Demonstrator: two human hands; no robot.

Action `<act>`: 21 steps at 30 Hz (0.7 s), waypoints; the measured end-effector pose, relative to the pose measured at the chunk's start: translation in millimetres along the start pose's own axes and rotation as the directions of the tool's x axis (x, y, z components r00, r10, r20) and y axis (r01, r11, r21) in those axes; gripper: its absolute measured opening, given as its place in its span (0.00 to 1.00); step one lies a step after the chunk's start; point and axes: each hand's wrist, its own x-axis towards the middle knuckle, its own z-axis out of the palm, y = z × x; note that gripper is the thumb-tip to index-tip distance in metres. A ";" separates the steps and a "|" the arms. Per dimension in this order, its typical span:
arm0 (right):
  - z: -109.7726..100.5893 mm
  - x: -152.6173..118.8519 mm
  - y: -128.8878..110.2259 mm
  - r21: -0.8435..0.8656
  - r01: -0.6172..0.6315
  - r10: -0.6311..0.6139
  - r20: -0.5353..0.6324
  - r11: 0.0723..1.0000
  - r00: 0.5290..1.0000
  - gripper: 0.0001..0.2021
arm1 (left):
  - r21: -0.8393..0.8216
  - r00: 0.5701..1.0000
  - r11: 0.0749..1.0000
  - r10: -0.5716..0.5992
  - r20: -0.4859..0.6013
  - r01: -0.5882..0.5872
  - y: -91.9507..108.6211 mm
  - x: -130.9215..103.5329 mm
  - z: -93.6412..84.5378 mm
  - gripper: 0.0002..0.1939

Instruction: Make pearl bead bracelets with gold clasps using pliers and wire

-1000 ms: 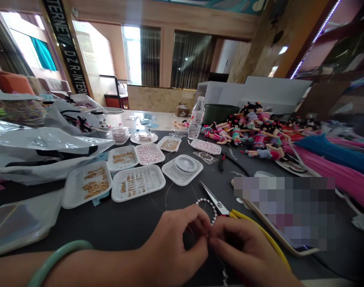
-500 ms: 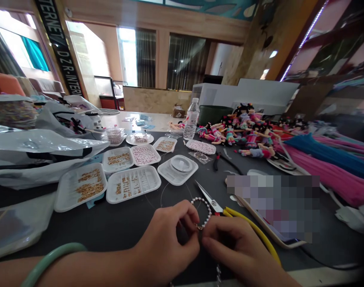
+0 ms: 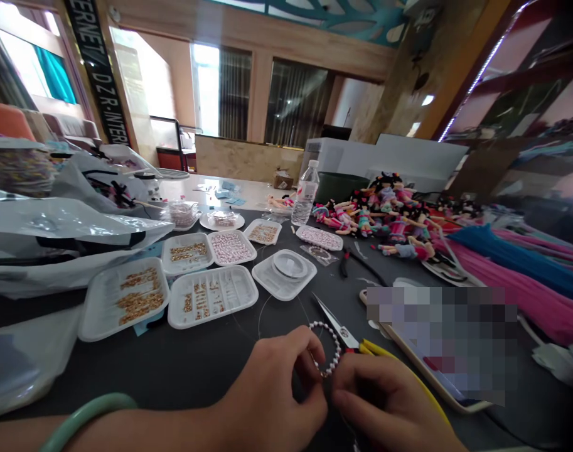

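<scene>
A small loop of white beads, a beaded bracelet, stands between my two hands above the dark table. My left hand has its thumb and fingers curled in a pinch at the loop's lower left, near a gold bead. My right hand is closed, thumb against fingers, at the loop's lower right; what its fingertips hold is hidden. Scissors with yellow handles lie just beyond and partly under my right hand, blades pointing away to the left. Below my hands, a bit of silvery strand shows at the bottom edge.
White trays of gold pieces and pink-white beads stand to the left. A spool of clear line rests on another tray. Black pliers, a phone, a water bottle and several dolls are around.
The view has shifted slightly, so most things sit a little lower and to the right. Both hands keep their closed poses around the bracelet.
</scene>
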 end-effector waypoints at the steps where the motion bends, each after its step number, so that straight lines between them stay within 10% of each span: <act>1: 0.1 0.3 -0.5 -0.015 -0.011 0.011 0.001 1.000 1.000 0.11 | 0.003 1.000 1.000 0.009 0.003 -0.009 -1.5 1.3 -0.5 0.08; 21: 0.2 2.8 -3.8 0.130 -0.081 0.090 -0.072 0.988 0.993 0.10 | -0.084 1.000 0.996 0.011 0.025 -0.009 -2.0 7.3 -5.4 0.09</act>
